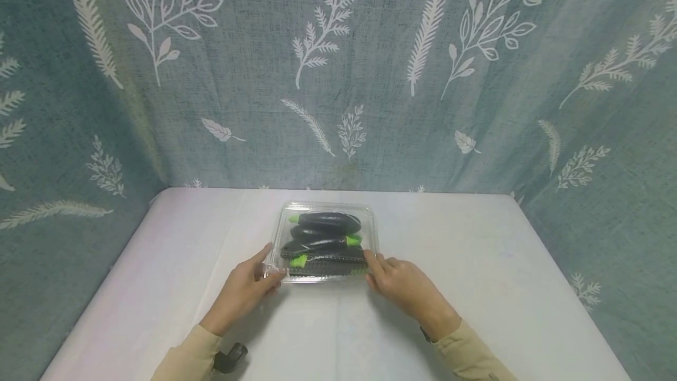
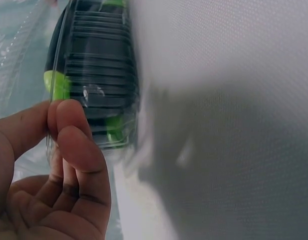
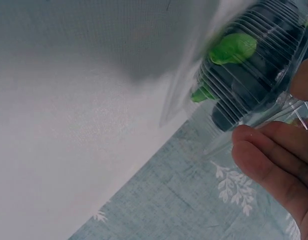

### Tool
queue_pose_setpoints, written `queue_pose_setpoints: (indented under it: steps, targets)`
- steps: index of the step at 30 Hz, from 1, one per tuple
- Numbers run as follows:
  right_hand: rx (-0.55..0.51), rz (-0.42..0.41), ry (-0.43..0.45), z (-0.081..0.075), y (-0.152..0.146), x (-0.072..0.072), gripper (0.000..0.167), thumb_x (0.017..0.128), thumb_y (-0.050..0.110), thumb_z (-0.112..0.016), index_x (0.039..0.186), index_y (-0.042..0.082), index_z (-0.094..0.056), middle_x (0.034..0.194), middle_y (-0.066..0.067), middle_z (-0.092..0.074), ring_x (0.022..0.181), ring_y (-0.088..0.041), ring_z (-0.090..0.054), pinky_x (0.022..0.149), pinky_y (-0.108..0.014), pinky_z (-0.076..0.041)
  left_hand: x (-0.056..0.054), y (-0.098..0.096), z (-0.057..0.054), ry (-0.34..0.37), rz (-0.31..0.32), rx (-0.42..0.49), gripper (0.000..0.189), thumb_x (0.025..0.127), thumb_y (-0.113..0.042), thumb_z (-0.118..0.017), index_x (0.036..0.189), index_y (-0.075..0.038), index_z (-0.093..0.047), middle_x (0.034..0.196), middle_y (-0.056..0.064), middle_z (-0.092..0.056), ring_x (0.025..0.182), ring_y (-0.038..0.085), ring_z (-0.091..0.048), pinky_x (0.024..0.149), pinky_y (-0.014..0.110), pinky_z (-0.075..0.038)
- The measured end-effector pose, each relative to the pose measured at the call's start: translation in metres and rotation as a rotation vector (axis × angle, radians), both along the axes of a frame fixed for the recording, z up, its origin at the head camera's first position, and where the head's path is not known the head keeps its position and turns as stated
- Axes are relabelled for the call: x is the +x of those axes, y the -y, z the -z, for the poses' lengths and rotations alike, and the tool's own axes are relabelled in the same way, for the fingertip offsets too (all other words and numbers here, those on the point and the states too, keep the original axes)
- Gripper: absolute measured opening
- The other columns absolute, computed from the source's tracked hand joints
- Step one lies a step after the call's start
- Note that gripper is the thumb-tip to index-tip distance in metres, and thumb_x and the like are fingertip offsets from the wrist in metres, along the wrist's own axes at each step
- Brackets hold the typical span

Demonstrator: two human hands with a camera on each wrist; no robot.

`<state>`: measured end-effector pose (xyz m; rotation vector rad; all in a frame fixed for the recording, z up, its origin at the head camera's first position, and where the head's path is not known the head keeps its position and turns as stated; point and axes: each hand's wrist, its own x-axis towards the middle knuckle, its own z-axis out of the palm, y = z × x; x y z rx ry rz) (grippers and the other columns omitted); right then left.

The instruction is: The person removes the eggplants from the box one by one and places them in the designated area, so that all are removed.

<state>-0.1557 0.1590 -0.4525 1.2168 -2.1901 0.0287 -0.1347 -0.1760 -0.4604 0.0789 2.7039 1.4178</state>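
Observation:
A clear plastic clamshell box (image 1: 328, 206) with ribbed walls holds several dark eggplants (image 1: 314, 244) with bright green caps, lying crosswise. At the box's front left corner, my left hand (image 1: 245, 284) pinches the rim. In the left wrist view the thumb and fingertips (image 2: 73, 117) meet at that plastic edge, beside a green cap. My right hand (image 1: 404, 287) grips the front right edge. The right wrist view has its thumb on one side of the rim and the fingers (image 3: 273, 155) on the other. Eggplants show through the ribbed wall (image 3: 253, 65) there.
The box is over a white-covered table (image 1: 455, 234), toward its far edge. A blue-green curtain (image 1: 370, 122) with white leaf prints stands behind and along both sides. A dark wrist-worn device (image 1: 231, 358) sits by the left sleeve.

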Motion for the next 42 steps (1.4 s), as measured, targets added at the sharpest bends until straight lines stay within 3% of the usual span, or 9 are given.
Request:
queue_pose_setpoints:
  steps: [4,10,17,22,27,30,34,39,42]
  targets:
    - [-0.011,0.004,-0.010,0.002,0.000,0.001,0.046,0.112,0.019,-0.025,0.121,-0.013,-0.057,0.086,-0.023,-0.074,0.062,-0.024,-0.072,0.051,-0.028,-0.058,0.000,0.000,0.000,0.005,0.001,0.013,0.080,0.096,-0.025,-0.071,0.158,0.002,-0.028,0.072,0.000,-0.067,0.063,0.017,-0.062,0.056,0.027,-0.051]
    - [-0.063,0.002,-0.011,0.000,-0.002,0.000,0.047,0.112,0.020,-0.025,0.120,-0.012,-0.060,0.083,-0.019,-0.075,0.057,-0.019,-0.070,0.050,-0.025,-0.057,-0.001,0.002,0.000,0.009,0.008,0.033,0.081,0.097,-0.028,-0.071,0.158,0.002,-0.027,0.072,0.001,-0.067,0.064,0.017,-0.062,0.057,0.027,-0.051]
    - [-0.149,-0.047,-0.035,-0.009,-0.002,-0.002,0.039,0.109,0.019,-0.040,0.124,-0.010,-0.061,0.083,-0.013,-0.076,0.059,-0.017,-0.070,0.053,-0.026,-0.058,-0.003,0.005,0.001,0.012,0.013,0.048,0.082,0.096,-0.030,-0.071,0.158,0.001,-0.027,0.075,0.003,-0.069,0.066,0.018,-0.064,0.060,0.027,-0.053]
    - [-0.236,-0.034,-0.063,-0.019,-0.002,-0.005,0.037,0.106,0.022,-0.052,0.124,-0.008,-0.064,0.079,-0.010,-0.074,0.062,-0.019,-0.070,0.054,-0.028,-0.059,-0.006,0.006,0.001,0.000,-0.002,-0.005,0.081,0.096,-0.033,-0.072,0.157,0.001,-0.031,0.076,0.002,-0.069,0.064,0.017,-0.063,0.063,0.028,-0.052]
    - [-0.316,-0.006,-0.044,-0.028,-0.007,-0.012,0.041,0.107,0.030,-0.052,0.124,-0.004,-0.065,0.076,-0.010,-0.073,0.061,-0.021,-0.070,0.054,-0.031,-0.059,-0.007,0.007,-0.002,-0.042,-0.027,-0.099,0.080,0.094,-0.041,-0.073,0.154,0.000,-0.039,0.097,0.006,-0.069,0.074,0.014,-0.064,0.067,0.031,-0.054]
    - [-0.369,-0.005,-0.016,-0.034,-0.009,-0.017,0.039,0.104,0.029,-0.058,0.125,-0.002,-0.067,0.075,-0.010,-0.073,0.060,-0.021,-0.069,0.054,-0.034,-0.059,-0.008,0.008,-0.005,-0.111,-0.026,-0.140,0.082,0.096,-0.045,-0.070,0.156,-0.001,-0.035,0.117,0.011,-0.065,0.088,0.018,-0.067,0.074,0.035,-0.056]
    - [-0.425,-0.006,0.022,-0.041,-0.009,-0.023,0.036,0.097,0.022,-0.069,0.124,0.000,-0.068,0.081,-0.011,-0.075,0.065,-0.023,-0.071,0.058,-0.036,-0.060,-0.011,0.011,-0.016,-0.306,-0.033,-0.165,0.079,0.101,-0.044,-0.062,0.160,-0.006,-0.026,0.139,0.014,-0.054,0.105,0.026,-0.065,0.081,0.043,-0.056]
    - [-0.471,-0.008,0.052,-0.046,-0.008,-0.031,0.034,0.092,0.017,-0.074,0.122,0.000,-0.070,0.098,-0.012,-0.077,0.079,-0.024,-0.075,0.068,-0.037,-0.062,-0.020,0.013,-0.034,-0.525,-0.020,-0.188,0.069,0.104,-0.035,-0.060,0.161,-0.014,-0.028,0.150,0.010,-0.049,0.121,0.028,-0.059,0.091,0.049,-0.053]
    - [-0.502,-0.013,0.070,-0.048,-0.007,-0.035,0.036,0.090,0.014,-0.077,0.122,-0.001,-0.070,0.105,-0.012,-0.077,0.086,-0.025,-0.076,0.073,-0.037,-0.062,-0.026,0.013,-0.042,-0.560,-0.016,-0.228,0.062,0.106,-0.035,-0.055,0.161,-0.018,-0.031,0.150,0.009,-0.051,0.126,0.029,-0.057,0.097,0.053,-0.050]
